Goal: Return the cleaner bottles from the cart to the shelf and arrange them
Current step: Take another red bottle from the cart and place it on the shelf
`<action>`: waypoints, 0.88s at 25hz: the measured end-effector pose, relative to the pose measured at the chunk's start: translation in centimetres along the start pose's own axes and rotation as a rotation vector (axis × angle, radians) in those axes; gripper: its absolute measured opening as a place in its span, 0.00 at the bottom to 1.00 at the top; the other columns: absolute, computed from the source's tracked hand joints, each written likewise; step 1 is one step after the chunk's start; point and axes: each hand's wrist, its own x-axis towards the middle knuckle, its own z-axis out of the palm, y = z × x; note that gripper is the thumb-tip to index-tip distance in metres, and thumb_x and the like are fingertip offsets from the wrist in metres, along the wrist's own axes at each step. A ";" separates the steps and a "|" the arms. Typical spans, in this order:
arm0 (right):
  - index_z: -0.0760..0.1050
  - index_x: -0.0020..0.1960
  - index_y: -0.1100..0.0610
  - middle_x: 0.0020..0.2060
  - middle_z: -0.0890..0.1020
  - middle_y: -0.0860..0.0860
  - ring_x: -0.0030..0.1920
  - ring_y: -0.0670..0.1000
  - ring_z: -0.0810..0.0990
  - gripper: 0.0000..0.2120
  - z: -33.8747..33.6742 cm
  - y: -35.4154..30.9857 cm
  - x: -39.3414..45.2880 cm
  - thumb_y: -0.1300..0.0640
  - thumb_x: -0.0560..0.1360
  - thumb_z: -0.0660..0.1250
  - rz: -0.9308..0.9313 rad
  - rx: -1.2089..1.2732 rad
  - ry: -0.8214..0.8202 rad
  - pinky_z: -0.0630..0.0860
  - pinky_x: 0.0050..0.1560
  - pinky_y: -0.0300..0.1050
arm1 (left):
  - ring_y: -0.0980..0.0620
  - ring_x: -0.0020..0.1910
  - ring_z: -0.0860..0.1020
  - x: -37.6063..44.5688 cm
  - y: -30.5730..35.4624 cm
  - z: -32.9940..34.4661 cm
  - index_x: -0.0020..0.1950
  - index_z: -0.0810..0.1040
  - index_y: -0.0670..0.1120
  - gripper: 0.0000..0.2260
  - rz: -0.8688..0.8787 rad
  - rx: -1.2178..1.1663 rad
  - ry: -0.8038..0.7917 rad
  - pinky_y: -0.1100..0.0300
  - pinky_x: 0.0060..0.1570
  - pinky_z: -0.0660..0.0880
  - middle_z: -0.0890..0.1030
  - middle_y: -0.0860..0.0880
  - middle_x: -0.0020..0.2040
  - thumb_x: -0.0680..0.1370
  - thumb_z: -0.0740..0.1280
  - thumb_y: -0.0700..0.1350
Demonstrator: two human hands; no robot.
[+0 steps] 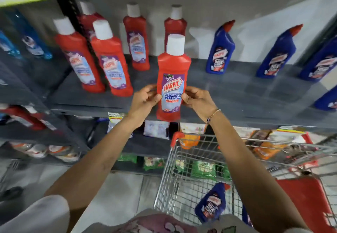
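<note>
From the head camera, a dark grey shelf (228, 90) ran across a shop aisle backed by a pale wall, with a pale tiled floor below. Both the left hand (144, 101) and right hand (197, 102) pinched a red Harpic bottle (172, 68) upright at the shelf's front edge, fingers closed on its label sides. A wire cart (182, 169) stood below right, holding a blue bottle (211, 202).

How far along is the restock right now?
Done: red bottles and blue bottles stand on the shelf. In hand: left hand and right hand hold a red Harpic bottle upright at the shelf edge. Left: a blue bottle lies in the cart.
</note>
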 end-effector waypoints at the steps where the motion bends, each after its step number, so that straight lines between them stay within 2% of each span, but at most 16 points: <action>1: 0.72 0.61 0.66 0.37 0.85 0.42 0.40 0.40 0.82 0.15 0.9 0.0 1.4 0.68 0.75 0.62 -0.006 -0.009 0.019 0.81 0.45 0.36 | 0.65 0.44 0.80 1.2 -0.1 -1.1 0.59 0.73 0.43 0.12 0.010 0.009 0.000 0.66 0.47 0.77 0.80 0.44 0.54 0.76 0.63 0.35; 5: 0.70 0.64 0.67 0.52 0.79 0.56 0.41 0.39 0.82 0.17 3.2 -0.3 5.6 0.68 0.75 0.62 -0.049 -0.023 0.098 0.80 0.48 0.37 | 0.61 0.50 0.78 5.1 -0.3 -3.6 0.64 0.70 0.40 0.16 0.006 -0.013 -0.010 0.69 0.49 0.77 0.78 0.45 0.59 0.77 0.62 0.34; 8: 0.71 0.64 0.67 0.54 0.78 0.58 0.40 0.37 0.82 0.18 3.7 -0.2 7.6 0.68 0.75 0.63 -0.057 -0.053 0.134 0.80 0.45 0.33 | 0.66 0.50 0.77 6.9 -1.1 -4.2 0.66 0.68 0.40 0.17 0.000 -0.040 -0.015 0.71 0.47 0.76 0.76 0.47 0.60 0.77 0.62 0.35; 10: 0.70 0.64 0.67 0.54 0.79 0.57 0.40 0.37 0.82 0.18 3.7 0.1 8.0 0.67 0.74 0.63 -0.061 -0.067 0.150 0.79 0.43 0.32 | 0.61 0.53 0.77 7.6 -1.7 -4.1 0.67 0.68 0.40 0.18 -0.025 -0.063 -0.009 0.69 0.52 0.75 0.76 0.46 0.61 0.77 0.61 0.34; 12: 0.70 0.65 0.66 0.48 0.83 0.51 0.42 0.37 0.82 0.19 3.6 0.6 8.3 0.67 0.74 0.63 -0.065 -0.063 0.153 0.79 0.43 0.32 | 0.55 0.58 0.75 7.7 -1.7 -4.0 0.67 0.67 0.40 0.18 -0.034 -0.069 -0.006 0.64 0.57 0.74 0.76 0.44 0.63 0.77 0.61 0.35; 14: 0.69 0.65 0.66 0.43 0.85 0.40 0.44 0.37 0.82 0.19 3.6 1.2 8.3 0.67 0.75 0.63 -0.068 -0.061 0.138 0.78 0.44 0.32 | 0.58 0.56 0.76 7.3 -1.7 -3.9 0.67 0.68 0.41 0.18 -0.027 -0.034 -0.016 0.70 0.52 0.75 0.76 0.47 0.63 0.78 0.61 0.37; 16: 0.69 0.66 0.67 0.47 0.85 0.44 0.47 0.38 0.81 0.19 3.4 1.2 8.0 0.66 0.75 0.62 -0.043 -0.054 0.114 0.78 0.46 0.33 | 0.66 0.51 0.77 6.8 -1.7 -3.7 0.67 0.69 0.42 0.17 -0.002 -0.006 -0.020 0.72 0.50 0.75 0.77 0.49 0.61 0.78 0.62 0.41; 17: 0.68 0.66 0.67 0.51 0.83 0.49 0.48 0.38 0.81 0.20 3.6 0.8 7.5 0.66 0.75 0.62 -0.046 -0.048 0.108 0.78 0.47 0.33 | 0.69 0.49 0.77 6.3 -1.9 -3.6 0.66 0.70 0.42 0.17 0.017 0.003 0.025 0.69 0.52 0.76 0.78 0.50 0.60 0.78 0.63 0.43; 19: 0.68 0.65 0.66 0.56 0.78 0.51 0.48 0.35 0.80 0.19 4.1 0.0 6.2 0.65 0.75 0.63 -0.073 -0.037 0.155 0.76 0.47 0.30 | 0.66 0.46 0.78 4.6 -2.4 -3.1 0.61 0.74 0.44 0.14 0.084 0.042 0.281 0.61 0.54 0.77 0.81 0.54 0.51 0.77 0.65 0.46; 21: 0.74 0.56 0.63 0.47 0.81 0.49 0.41 0.34 0.79 0.11 4.1 -0.3 3.8 0.64 0.75 0.65 -0.131 -0.054 0.319 0.75 0.44 0.28 | 0.63 0.42 0.77 1.2 -2.5 -0.9 0.54 0.77 0.43 0.09 0.145 0.020 0.491 0.63 0.48 0.76 0.80 0.55 0.44 0.77 0.65 0.45; 22: 0.76 0.50 0.61 0.40 0.81 0.48 0.37 0.36 0.79 0.05 3.8 -0.2 2.1 0.64 0.74 0.65 -0.170 -0.066 0.380 0.75 0.42 0.29 | 0.63 0.40 0.77 -0.6 -2.3 0.5 0.50 0.77 0.42 0.07 0.166 0.009 0.477 0.67 0.44 0.74 0.80 0.54 0.41 0.77 0.65 0.45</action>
